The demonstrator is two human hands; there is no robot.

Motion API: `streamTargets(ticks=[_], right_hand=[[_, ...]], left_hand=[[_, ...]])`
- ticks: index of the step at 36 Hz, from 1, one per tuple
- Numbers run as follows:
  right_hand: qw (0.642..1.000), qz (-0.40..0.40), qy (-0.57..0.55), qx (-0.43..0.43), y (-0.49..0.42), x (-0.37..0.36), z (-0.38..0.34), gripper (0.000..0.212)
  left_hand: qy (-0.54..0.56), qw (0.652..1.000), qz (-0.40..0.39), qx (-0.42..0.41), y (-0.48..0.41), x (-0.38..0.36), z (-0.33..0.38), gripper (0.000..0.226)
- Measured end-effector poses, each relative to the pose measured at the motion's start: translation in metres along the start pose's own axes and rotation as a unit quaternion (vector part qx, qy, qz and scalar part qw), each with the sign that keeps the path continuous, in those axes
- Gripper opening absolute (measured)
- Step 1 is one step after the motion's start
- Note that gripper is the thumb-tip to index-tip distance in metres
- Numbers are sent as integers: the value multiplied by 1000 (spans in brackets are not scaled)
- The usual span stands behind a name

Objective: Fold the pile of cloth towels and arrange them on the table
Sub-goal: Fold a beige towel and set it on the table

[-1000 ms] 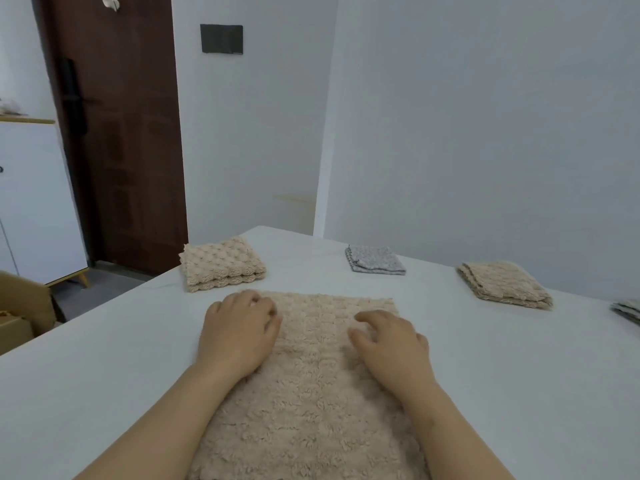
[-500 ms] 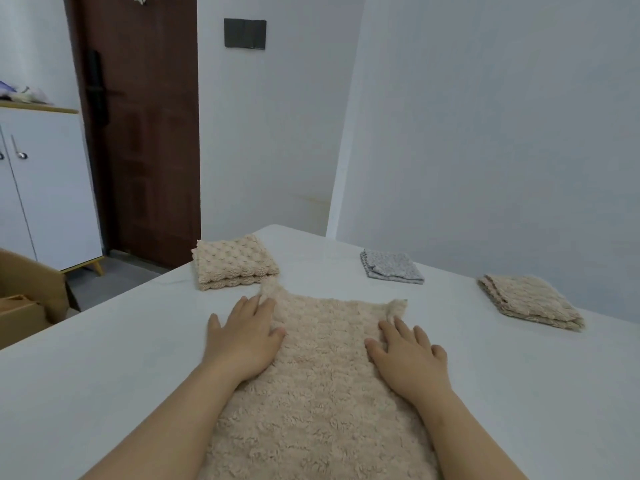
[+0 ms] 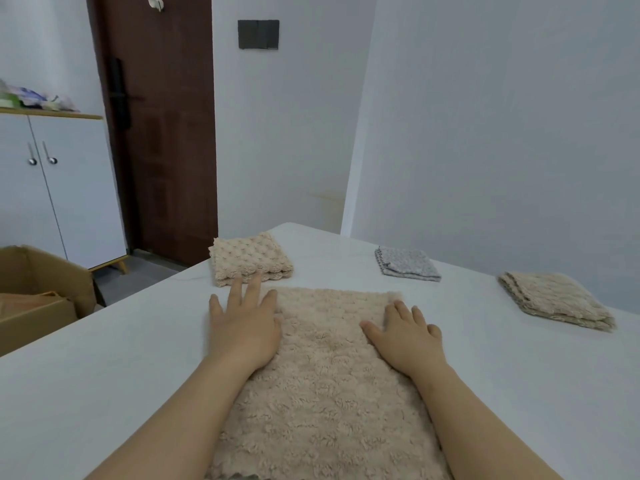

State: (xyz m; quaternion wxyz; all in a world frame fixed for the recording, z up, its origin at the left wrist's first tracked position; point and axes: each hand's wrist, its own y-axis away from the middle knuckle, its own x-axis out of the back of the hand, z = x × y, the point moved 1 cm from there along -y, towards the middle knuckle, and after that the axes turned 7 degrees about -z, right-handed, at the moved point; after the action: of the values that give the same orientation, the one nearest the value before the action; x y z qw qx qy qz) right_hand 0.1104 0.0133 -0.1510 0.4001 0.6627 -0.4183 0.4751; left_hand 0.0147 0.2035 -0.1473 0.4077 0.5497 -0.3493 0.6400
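A beige fluffy towel (image 3: 329, 375) lies spread lengthwise on the white table (image 3: 104, 358) in front of me. My left hand (image 3: 242, 323) presses flat on its far left corner, fingers straight and spread, fingertips reaching past the edge. My right hand (image 3: 405, 334) lies flat on the far right part of the towel, fingers straight. Three folded towels sit beyond: a beige one (image 3: 249, 259) just past my left hand, a small grey one (image 3: 407, 265) at the back, and another beige one (image 3: 554, 299) at the right.
An open cardboard box (image 3: 38, 292) stands on the floor left of the table. A white cabinet (image 3: 52, 188) and a dark brown door (image 3: 162, 133) are behind it. White walls close off the table's far and right sides.
Both hands have slid apart and forward over the towel, from loosely curled to flat with straight fingers. The towel's far edge lies smoother and wider. The camera has tilted up slightly.
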Motion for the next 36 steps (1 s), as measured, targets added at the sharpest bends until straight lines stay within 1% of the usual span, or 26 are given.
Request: streamTargets(ticks=[2, 4, 6, 8, 10, 13, 14, 16, 18, 20, 21, 22, 23, 25, 26, 28, 29, 31, 32, 33, 36], right_hand=[[1000, 15, -1, -1, 2, 0, 0, 68], [998, 62, -3, 15, 8, 2, 0, 63], [991, 122, -1, 47, 17, 6, 0, 52], [986, 148, -3, 81, 28, 10, 0, 39], [984, 135, -16, 116, 39, 12, -1, 28], [977, 73, -78, 185, 58, 12, -4, 8], [973, 46, -99, 203, 65, 12, -5, 7], [964, 4, -121, 236, 78, 14, -5, 17], [956, -27, -143, 255, 89, 16, -5, 23], [950, -57, -166, 260, 96, 16, -3, 22], [947, -74, -167, 263, 99, 16, -2, 21], [946, -90, -161, 266, 102, 15, -2, 20], [945, -106, -146, 272, 103, 14, -2, 23], [944, -131, -99, 287, 105, 9, -2, 40], [943, -141, -78, 291, 105, 7, -2, 46], [942, -142, -48, 301, 105, 4, -3, 51], [941, -136, -39, 307, 106, 4, -3, 52], [942, -123, -27, 312, 106, 4, -4, 51], [942, -117, -25, 313, 106, 5, -4, 49], [943, -109, -24, 313, 104, 4, -4, 44], [946, -65, -23, 316, 100, 4, -4, 27]], left_hand=[[5, 999, 8, -39, 1, 2, 4, 47], [19, 996, -3, -85, 2, 2, 8, 45], [15, 992, -33, -121, 5, -1, 11, 44], [0, 989, -62, -133, 9, -5, 11, 46], [-5, 989, -63, -132, 13, -7, 11, 46], [19, 989, -17, -145, 25, 2, 11, 40], [38, 987, 2, -157, 30, 6, 11, 35], [102, 977, 10, -187, 43, 14, 12, 22], [161, 963, -39, -211, 57, 18, 11, 9], [153, 955, -80, -241, 68, 15, 11, 9], [139, 955, -90, -248, 71, 12, 10, 5], [128, 955, -91, -252, 74, 10, 10, 7], [119, 956, -99, -249, 77, 8, 10, 20], [90, 958, -134, -237, 82, 5, 11, 52], [72, 957, -150, -239, 84, 5, 11, 72], [61, 950, -173, -253, 86, 3, 10, 112], [53, 946, -181, -263, 86, 3, 8, 122], [43, 942, -189, -274, 85, 5, 7, 128], [42, 942, -191, -274, 86, 7, 7, 127], [43, 942, -185, -275, 85, 8, 7, 119], [83, 951, -132, -269, 82, 10, 6, 80]])
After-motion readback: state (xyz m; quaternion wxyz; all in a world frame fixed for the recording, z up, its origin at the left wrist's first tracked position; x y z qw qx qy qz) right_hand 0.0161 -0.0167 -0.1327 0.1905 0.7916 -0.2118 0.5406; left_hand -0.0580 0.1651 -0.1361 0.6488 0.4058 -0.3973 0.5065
